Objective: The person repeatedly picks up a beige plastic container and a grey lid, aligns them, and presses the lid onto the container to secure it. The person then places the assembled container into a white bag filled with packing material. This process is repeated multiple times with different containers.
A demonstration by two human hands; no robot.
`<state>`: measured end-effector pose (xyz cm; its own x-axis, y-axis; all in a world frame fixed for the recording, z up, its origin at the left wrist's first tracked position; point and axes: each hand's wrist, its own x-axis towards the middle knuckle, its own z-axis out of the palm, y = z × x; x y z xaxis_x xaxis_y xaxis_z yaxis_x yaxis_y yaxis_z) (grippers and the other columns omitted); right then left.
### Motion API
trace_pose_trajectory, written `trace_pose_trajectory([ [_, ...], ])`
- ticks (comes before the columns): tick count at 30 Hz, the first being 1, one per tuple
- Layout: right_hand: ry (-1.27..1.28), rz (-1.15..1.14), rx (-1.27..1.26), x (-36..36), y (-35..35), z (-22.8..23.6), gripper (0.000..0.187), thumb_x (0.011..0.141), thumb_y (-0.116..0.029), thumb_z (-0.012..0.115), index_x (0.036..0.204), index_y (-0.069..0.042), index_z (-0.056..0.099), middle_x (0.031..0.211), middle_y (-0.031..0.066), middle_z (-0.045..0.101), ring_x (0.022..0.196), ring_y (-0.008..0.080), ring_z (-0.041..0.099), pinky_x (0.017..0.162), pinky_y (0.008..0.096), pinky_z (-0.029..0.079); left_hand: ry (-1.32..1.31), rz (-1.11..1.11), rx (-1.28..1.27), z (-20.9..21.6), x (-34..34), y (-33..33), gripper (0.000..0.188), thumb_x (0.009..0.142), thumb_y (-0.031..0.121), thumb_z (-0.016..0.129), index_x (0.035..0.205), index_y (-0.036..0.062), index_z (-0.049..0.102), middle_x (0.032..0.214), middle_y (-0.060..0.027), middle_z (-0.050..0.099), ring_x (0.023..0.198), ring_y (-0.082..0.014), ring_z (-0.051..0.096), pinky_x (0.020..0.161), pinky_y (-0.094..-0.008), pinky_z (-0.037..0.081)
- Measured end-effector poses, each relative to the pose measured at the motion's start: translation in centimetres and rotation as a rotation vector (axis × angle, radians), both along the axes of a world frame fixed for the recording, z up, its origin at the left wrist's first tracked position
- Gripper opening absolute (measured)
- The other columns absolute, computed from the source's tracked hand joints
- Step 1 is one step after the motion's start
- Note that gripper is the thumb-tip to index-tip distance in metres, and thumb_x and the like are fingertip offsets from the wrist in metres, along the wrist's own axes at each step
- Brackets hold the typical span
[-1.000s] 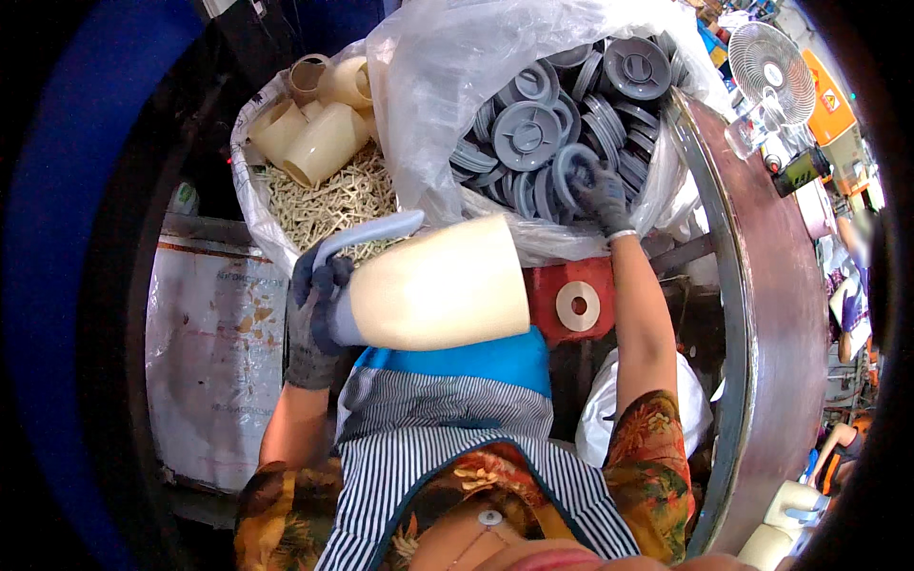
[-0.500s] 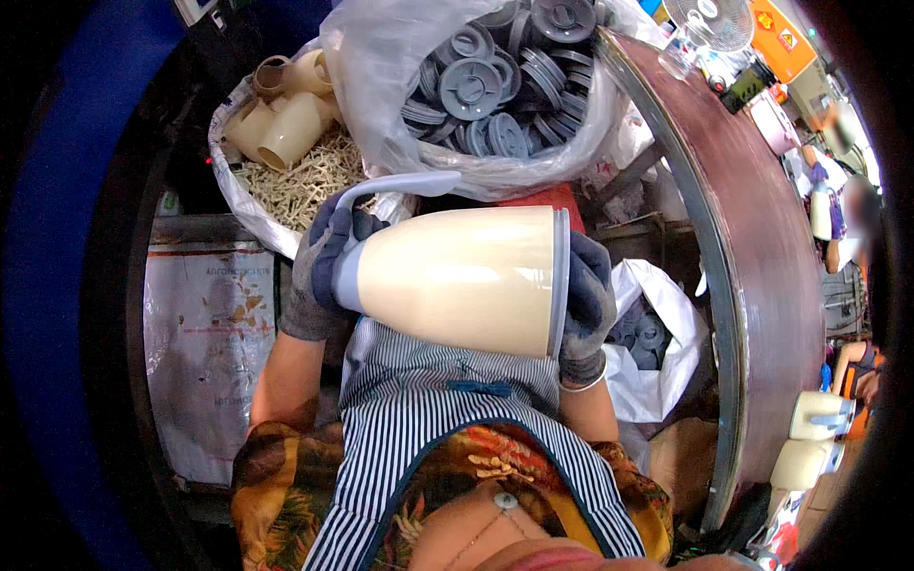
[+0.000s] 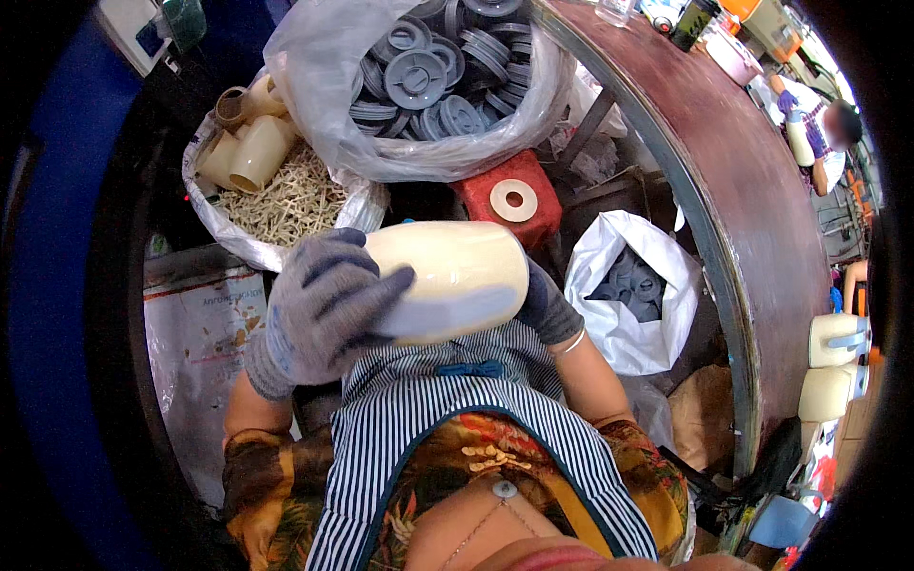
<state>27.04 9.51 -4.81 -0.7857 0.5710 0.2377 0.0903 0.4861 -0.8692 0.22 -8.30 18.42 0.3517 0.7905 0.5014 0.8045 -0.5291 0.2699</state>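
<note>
A large cream plastic jug body (image 3: 457, 276) lies sideways in front of my chest. My left hand (image 3: 319, 309), in a grey knit glove, grips its left end from above. My right hand (image 3: 543, 305), also gloved, presses against its right end and is partly hidden behind it. Above them a clear plastic bag (image 3: 333, 67) holds several grey round lids (image 3: 414, 76). I wear a striped apron.
A sack (image 3: 224, 228) at upper left holds cream tubes (image 3: 249, 152) and pale sticks. A red block with a cream ring (image 3: 514, 200) sits below the lid bag. A white bag of grey parts (image 3: 628, 285) is at right, beside a curved brown table (image 3: 752, 219). Another person is at far right.
My right hand left the bag of grey lids and came to the jug's right end. The jug has turned and moved closer to my chest, and my left hand now covers its left end.
</note>
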Motion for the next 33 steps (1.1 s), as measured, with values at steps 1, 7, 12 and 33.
trace_pose_trajectory([
  [1, 0.002, -0.087, 0.000, 0.5, 0.1, -1.4, 0.063, 0.089, -0.017, 0.069, 0.143, -0.003, 0.041, 0.141, 0.0143, 0.051, 0.131, 0.0244, 0.048, 0.111, 0.0372, 0.036, -0.127, 0.068, -0.001, -0.5, -0.1, 0.4, 0.052, 0.077, 0.020, 0.069, 0.124, -0.0003, 0.059, 0.107, -0.0156, 0.064, 0.105, -0.0350, 0.058, 0.101, -0.0451, 0.042],
  [7, 0.503, -0.442, -0.133, 0.5, -2.1, 5.5, 0.054, 0.092, -0.026, 0.063, 0.136, 0.002, 0.048, 0.130, 0.0157, 0.059, 0.120, 0.0252, 0.057, 0.101, 0.0382, 0.045, -0.950, 0.323, 0.027, -6.3, 1.0, -0.3, 0.050, 0.094, 0.027, 0.058, 0.133, -0.0022, 0.048, 0.128, -0.0183, 0.056, 0.115, -0.0250, 0.055, 0.101, -0.0377, 0.044],
  [12, 0.476, -0.349, 0.271, 0.8, -3.8, 12.0, 0.052, 0.090, -0.033, 0.062, 0.123, 0.006, 0.057, 0.119, 0.0191, 0.060, 0.108, 0.0311, 0.057, 0.094, 0.0406, 0.045, -1.372, 0.452, -0.268, -7.3, -0.3, 1.7, 0.042, 0.103, 0.029, 0.049, 0.132, -0.0005, 0.050, 0.103, -0.0087, 0.061, 0.093, -0.0148, 0.059, 0.082, -0.0296, 0.050],
  [33, 0.499, -0.161, -0.604, 1.1, -9.1, 15.4, 0.059, 0.071, -0.011, 0.078, 0.124, -0.001, 0.056, 0.124, 0.0167, 0.058, 0.114, 0.0293, 0.056, 0.101, 0.0461, 0.042, -1.857, -0.173, -0.845, -8.4, -0.6, 3.7, 0.043, 0.103, 0.019, 0.046, 0.140, -0.0029, 0.043, 0.135, -0.0202, 0.054, 0.117, -0.0256, 0.060, 0.098, -0.0382, 0.052],
])
